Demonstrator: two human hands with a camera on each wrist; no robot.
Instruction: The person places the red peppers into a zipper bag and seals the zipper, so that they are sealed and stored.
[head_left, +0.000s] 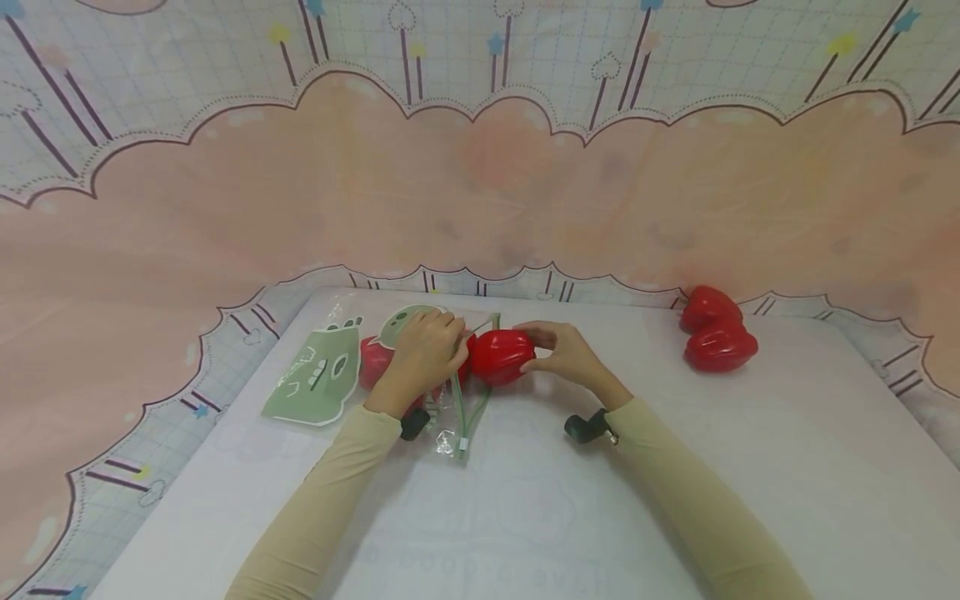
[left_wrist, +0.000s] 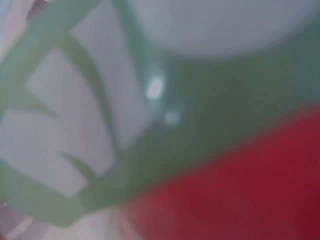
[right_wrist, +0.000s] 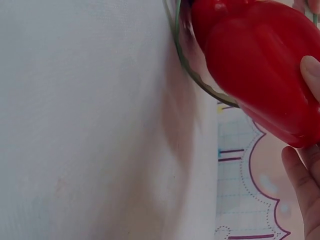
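A clear zip bag with a green cartoon print (head_left: pixel 318 379) lies on its side on the table, its opening facing right. Red peppers (head_left: pixel 372 363) show through the plastic. My left hand (head_left: pixel 426 352) grips the bag near its opening from above. Between the fingers and thumb of my right hand (head_left: pixel 567 357) is a glossy red bell pepper (head_left: pixel 501 357), right at the green-edged opening. In the right wrist view this pepper (right_wrist: pixel 260 65) overlaps the bag's green rim (right_wrist: pixel 192 75), with another red pepper behind it. Green print (left_wrist: pixel 215 110) and blurred red (left_wrist: pixel 240 200) fill the left wrist view.
Two more red bell peppers (head_left: pixel 720 346) sit together at the back right of the white table (head_left: pixel 645 517). A patterned cloth (head_left: pixel 525 200) hangs behind the table. The bag's zip slider (head_left: pixel 463 444) dangles toward the front.
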